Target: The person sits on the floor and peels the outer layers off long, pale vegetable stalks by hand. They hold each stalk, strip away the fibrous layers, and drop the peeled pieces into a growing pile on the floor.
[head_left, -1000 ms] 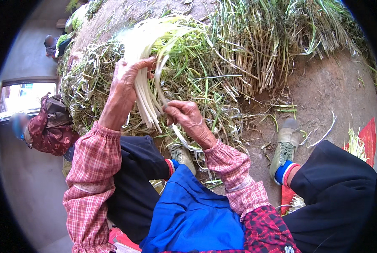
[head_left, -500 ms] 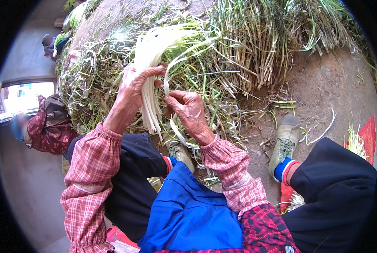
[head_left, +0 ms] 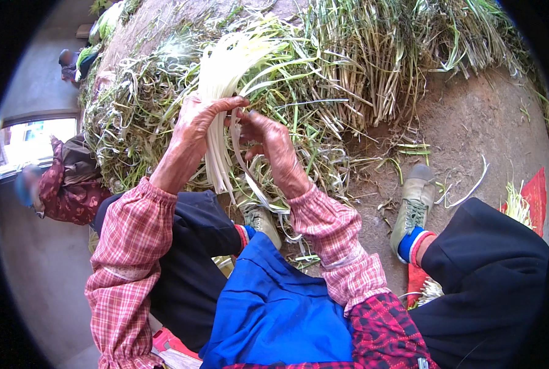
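My left hand (head_left: pixel 196 126) is closed around a bundle of pale garlic chives (head_left: pixel 228 64). Its yellowish leaf ends fan out above the fist, and the white stalks hang below. A loose pale leaf (head_left: pixel 240 161) trails down from beside the left thumb. Close to that thumb is my right hand (head_left: pixel 271 144), its fingers bent and apart around the loose leaf, with no firm grip showing. Its fingertips are partly hidden and slightly blurred. Behind both hands lies a heap of discarded leaves and stalks (head_left: pixel 139 123).
Bundled green stalks (head_left: pixel 379 67) lie at the back right. Beside my right leg, more pale chives (head_left: pixel 518 209) rest on a red sheet (head_left: pixel 536 200). My shoes (head_left: pixel 414 203) stand on the dirt floor (head_left: pixel 471 135). Another person (head_left: pixel 71 184) sits at the left by a window.
My right hand has moved up toward the left thumb, and its pinch on the loose leaf has loosened. That leaf now hangs lower, beside the bundle. My left hand keeps its hold.
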A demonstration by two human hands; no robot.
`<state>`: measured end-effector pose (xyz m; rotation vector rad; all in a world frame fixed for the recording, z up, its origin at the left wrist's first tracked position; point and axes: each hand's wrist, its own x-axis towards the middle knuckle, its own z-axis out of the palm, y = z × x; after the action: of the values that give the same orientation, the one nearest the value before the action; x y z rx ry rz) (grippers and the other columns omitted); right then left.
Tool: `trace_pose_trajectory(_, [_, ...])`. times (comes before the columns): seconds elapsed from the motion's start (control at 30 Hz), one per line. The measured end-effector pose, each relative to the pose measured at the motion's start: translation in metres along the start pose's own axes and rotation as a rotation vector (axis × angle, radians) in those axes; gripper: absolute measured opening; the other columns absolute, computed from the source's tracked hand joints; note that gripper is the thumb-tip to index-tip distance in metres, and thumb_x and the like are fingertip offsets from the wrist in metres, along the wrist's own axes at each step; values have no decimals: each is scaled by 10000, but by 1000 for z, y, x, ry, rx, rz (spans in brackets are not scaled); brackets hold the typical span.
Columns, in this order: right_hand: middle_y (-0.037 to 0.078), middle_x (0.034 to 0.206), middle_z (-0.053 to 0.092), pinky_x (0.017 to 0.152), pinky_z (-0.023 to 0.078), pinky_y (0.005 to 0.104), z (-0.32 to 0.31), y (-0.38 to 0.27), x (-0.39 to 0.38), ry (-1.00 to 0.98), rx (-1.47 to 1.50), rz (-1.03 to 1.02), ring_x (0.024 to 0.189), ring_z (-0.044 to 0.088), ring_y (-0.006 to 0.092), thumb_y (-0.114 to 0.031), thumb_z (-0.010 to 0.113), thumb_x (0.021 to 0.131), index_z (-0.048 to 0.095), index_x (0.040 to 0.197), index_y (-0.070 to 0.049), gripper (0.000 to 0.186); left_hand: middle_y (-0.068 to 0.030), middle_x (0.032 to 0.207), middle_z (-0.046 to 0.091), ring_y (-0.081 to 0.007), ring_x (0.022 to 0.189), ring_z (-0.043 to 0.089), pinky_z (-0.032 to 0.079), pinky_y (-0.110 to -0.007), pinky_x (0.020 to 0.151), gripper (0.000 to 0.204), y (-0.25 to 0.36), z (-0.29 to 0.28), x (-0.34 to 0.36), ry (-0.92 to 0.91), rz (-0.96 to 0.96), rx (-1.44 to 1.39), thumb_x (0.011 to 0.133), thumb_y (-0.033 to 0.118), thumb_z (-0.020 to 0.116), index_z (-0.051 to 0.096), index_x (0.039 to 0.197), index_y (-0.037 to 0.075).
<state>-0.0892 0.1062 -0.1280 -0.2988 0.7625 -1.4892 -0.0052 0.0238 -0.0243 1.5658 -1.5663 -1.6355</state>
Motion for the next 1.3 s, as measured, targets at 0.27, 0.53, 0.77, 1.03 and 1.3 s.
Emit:
trace_pose_trajectory(0.27, [15, 895, 639, 620, 484, 266, -12, -13, 21, -70, 196, -41, 818, 597, 112, -342, 515, 902, 593, 992, -79, 288, -78, 835, 681, -109, 705, 620, 447, -208, 612, 269, -5, 0, -1, -80, 35, 20, 787, 146, 667, 619, 1001, -10])
trace_pose_trajectory(0.53, [69, 924, 654, 710, 503, 298, 1, 8, 13, 81, 585, -31, 835, 615, 157, -229, 483, 917, 569, 930, -103, 153, -51, 857, 654, -97, 765, 563, 443, -226, 684, 279, -12, -2, -14, 5, 246, 269, 829, 243, 615, 637, 984, 12])
trace_pose_trajectory(0.77, [60, 726, 591, 694, 503, 314, -8, 20, 22, 73, 892, 10, 701, 597, 191, -216, 459, 934, 504, 847, -69, 176, -52, 827, 676, -95, 736, 585, 428, -232, 650, 201, -12, -9, 9, 60, 238, 146, 787, 171, 653, 646, 935, 35])
trace_pose_trajectory(1.03, [-72, 590, 397, 396, 248, 175, -10, 20, 1, 78, 135, -77, 485, 340, 6, -163, 498, 923, 536, 849, -49, 142, -103, 818, 663, -140, 696, 631, 461, -205, 581, 194, 6, -16, 9, 51, 221, -74, 790, 85, 653, 618, 937, -36])
trace_pose_trajectory(1.3, [96, 521, 473, 468, 332, 325, -42, 79, -19, 7, -748, -283, 457, 406, 165, -231, 603, 829, 612, 736, 17, 265, -121, 910, 672, -144, 760, 646, 488, -207, 615, 280, 30, -51, 24, 129, 268, -78, 799, 81, 659, 589, 1037, -48])
